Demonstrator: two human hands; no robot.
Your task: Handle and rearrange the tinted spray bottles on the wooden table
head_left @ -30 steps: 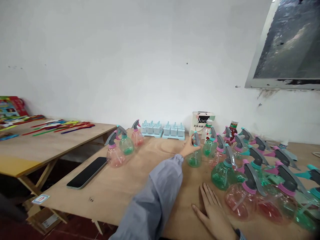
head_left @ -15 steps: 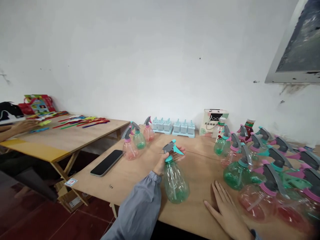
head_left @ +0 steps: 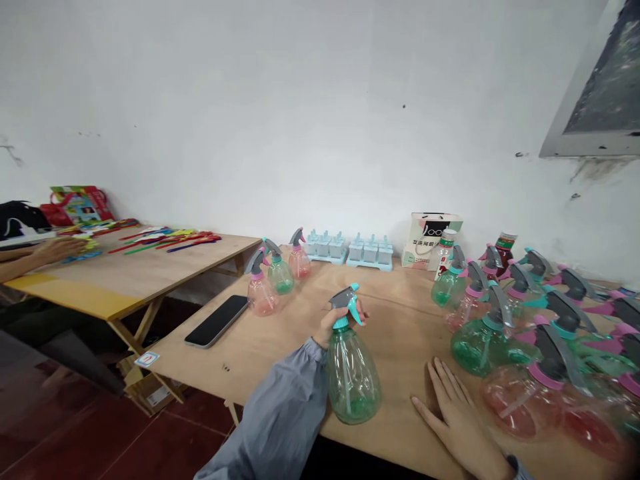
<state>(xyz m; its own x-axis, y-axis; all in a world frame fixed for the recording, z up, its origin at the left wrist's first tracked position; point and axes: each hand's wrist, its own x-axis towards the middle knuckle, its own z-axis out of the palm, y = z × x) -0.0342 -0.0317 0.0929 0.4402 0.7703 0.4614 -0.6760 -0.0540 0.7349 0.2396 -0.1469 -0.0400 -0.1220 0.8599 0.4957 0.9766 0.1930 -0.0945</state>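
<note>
Green spray bottle (head_left: 353, 377): held at neck by left hand (head_left: 327, 327) (fingers curled round), long axis near upright below; apart from right hand (head_left: 459, 420), flat on counter (head_left: 400, 333), fingers spread.

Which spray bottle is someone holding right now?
The green bottle at front centre, gripped near its spray head by the left hand; the other bottles are unheld.
</note>
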